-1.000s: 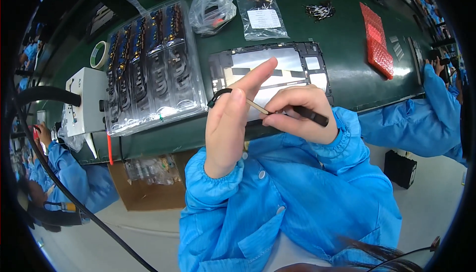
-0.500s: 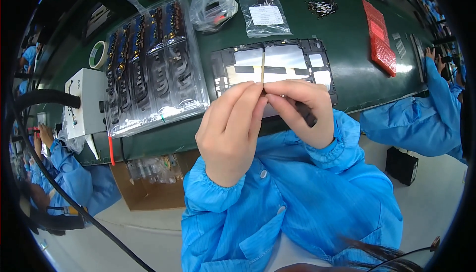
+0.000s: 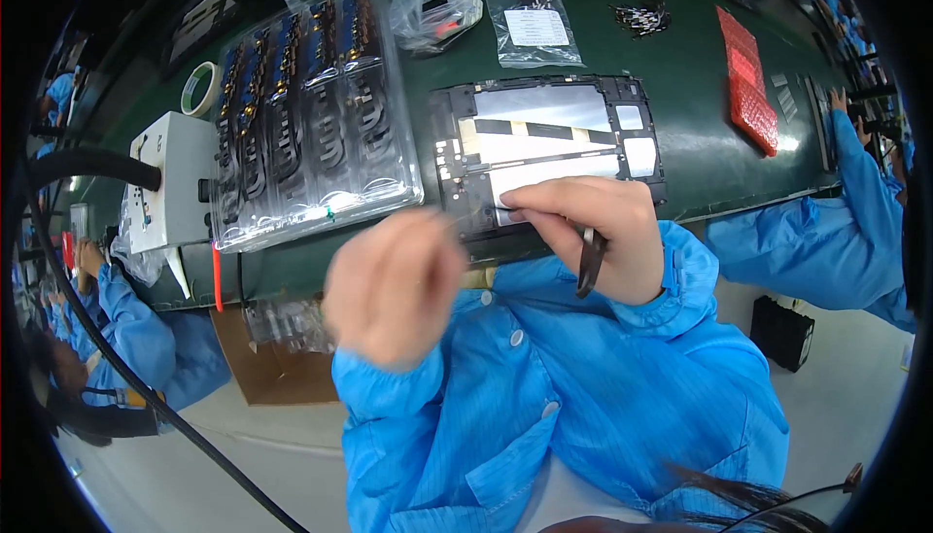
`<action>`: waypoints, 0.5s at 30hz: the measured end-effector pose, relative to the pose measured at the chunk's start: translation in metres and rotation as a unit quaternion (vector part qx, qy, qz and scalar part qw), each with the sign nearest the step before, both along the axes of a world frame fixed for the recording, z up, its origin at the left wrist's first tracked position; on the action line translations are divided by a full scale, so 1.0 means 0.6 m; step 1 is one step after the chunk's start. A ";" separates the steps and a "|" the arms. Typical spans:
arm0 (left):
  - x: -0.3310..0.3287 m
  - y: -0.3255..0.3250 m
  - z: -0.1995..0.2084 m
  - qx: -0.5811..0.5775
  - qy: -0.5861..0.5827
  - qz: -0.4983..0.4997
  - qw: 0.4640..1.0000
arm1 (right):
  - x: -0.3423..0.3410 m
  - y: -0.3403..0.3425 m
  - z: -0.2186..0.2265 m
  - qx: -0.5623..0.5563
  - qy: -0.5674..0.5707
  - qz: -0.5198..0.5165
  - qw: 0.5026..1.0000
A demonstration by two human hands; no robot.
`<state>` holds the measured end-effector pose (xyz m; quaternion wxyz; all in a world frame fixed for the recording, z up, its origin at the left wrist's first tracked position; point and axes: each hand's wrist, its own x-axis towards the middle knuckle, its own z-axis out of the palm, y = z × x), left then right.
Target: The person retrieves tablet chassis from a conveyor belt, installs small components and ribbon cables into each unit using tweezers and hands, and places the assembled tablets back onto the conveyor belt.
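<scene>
We are swinging our left hand, blurred and loosely curled, away from our right hand, leaving only the right over the near edge of the dark-framed panel. The right is gripping a dark tool, finger and thumb pinching something too small to identify; we cannot tell whether the left is holding anything.

Device frame: black, plastic-looking, mostly matt on my feed; silvery panel, mirror-glossy. Component tray: clear plastic, I see glare along its edge. Bubble-wrap: red plastic, shiny, bumpy. Benchtop: green, smooth, low sheen. Smock: creased blue cloth. Box: matt brown cardboard.
</scene>
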<state>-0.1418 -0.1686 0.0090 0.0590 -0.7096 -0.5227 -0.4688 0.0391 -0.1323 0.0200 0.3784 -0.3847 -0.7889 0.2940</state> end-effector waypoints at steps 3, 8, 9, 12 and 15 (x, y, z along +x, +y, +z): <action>-0.062 -0.086 -0.021 0.037 -0.100 0.215 0.971 | 0.002 -0.008 0.006 -0.069 0.009 0.004 0.998; -0.207 -0.172 -0.115 -0.120 -0.105 0.486 0.859 | 0.037 0.003 -0.021 -0.167 0.075 -0.026 0.983; -0.233 -0.194 -0.135 -0.189 -0.057 0.517 0.833 | 0.045 -0.001 -0.017 -0.167 0.085 -0.035 0.982; -0.305 -0.237 -0.203 -0.301 0.007 0.574 0.761 | 0.036 -0.001 -0.019 -0.187 0.120 -0.020 0.975; -0.322 -0.239 -0.220 -0.272 0.060 0.580 0.765 | 0.033 -0.003 -0.016 -0.208 0.124 0.000 0.970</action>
